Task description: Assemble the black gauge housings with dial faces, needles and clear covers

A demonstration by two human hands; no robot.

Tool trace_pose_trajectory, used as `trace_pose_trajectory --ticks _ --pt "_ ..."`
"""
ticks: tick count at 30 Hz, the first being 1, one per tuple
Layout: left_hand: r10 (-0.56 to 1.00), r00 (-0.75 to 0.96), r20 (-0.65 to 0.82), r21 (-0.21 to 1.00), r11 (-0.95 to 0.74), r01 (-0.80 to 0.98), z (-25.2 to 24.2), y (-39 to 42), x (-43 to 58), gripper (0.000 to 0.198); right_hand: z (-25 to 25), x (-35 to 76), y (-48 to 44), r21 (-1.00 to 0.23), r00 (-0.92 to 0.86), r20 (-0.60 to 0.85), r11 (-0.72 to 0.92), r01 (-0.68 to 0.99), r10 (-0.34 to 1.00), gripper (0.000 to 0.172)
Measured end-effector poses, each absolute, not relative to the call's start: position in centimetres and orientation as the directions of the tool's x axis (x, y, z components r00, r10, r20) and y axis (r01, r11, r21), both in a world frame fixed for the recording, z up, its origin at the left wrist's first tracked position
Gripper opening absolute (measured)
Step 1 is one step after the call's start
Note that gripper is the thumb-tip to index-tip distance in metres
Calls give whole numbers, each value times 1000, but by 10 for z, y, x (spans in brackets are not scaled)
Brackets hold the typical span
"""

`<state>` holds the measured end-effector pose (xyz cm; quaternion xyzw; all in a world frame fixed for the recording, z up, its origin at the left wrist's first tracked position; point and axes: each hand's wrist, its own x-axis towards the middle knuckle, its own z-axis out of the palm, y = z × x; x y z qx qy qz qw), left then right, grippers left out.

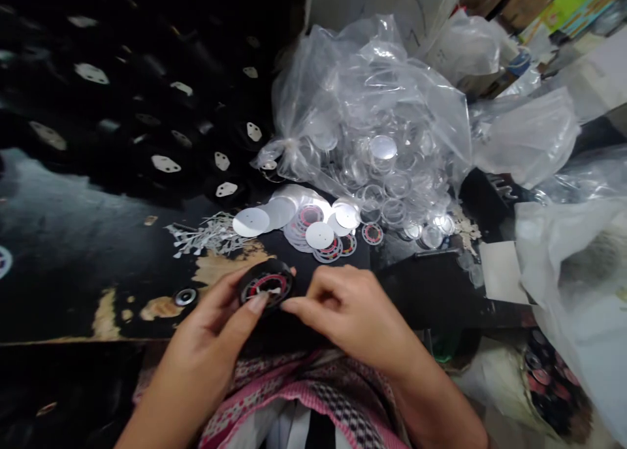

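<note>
My left hand [215,331] grips a small round black gauge [267,282] by its case, the thumb lying over the dial. The dial has a red ring, and a white pointer shows on it beside my thumb. My right hand [343,305] is closed just right of the gauge, its fingers curled and the thumb tip at the gauge's rim. Whatever it pinches, if anything, is hidden. Beyond the hands lie a heap of white pointers [210,235] and overlapping round dial plates [320,235], some blank white, some printed red and black.
A clear plastic bag [372,96] spills clear round covers [394,211] at the back. Many black gauge cases with white plates [165,164] fill the back left. A small metal-ringed part [185,297] sits near the worn front edge. More plastic bags [573,273] stand at right.
</note>
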<state>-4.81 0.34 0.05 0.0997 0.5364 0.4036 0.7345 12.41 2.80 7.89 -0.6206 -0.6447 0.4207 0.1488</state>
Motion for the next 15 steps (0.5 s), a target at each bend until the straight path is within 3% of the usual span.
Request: trace_pose_trajectory --ticks 2,4,5,7,9,12,15 --pt "643 171 -747 474 695 -541 1 6 -44 32 91 152 21 -677 104 -55 -114 727 993 30" --pt "587 276 -761 356 734 -579 5 7 -38 29 96 189 15 -576 464 334 -211 789 820 22" --pt "549 339 -764 277 754 -596 7 7 -34 27 94 208 12 -561 508 372 -248 790 777 18" --pt "455 462 -762 121 799 -588 8 7 -25 26 81 242 11 -599 542 304 -285 748 783 15" --pt "392 532 -751 31 826 -564 7 6 -15 26 64 262 13 -754 574 148 -284 593 806 13" --pt "396 546 -738 37 832 -553 4 5 -6 23 49 253 17 -898 567 45 -215 383 823 4" --pt "395 522 -756 60 836 -546 2 5 -3 20 55 205 20 -974 416 -23 -115 197 909 8"
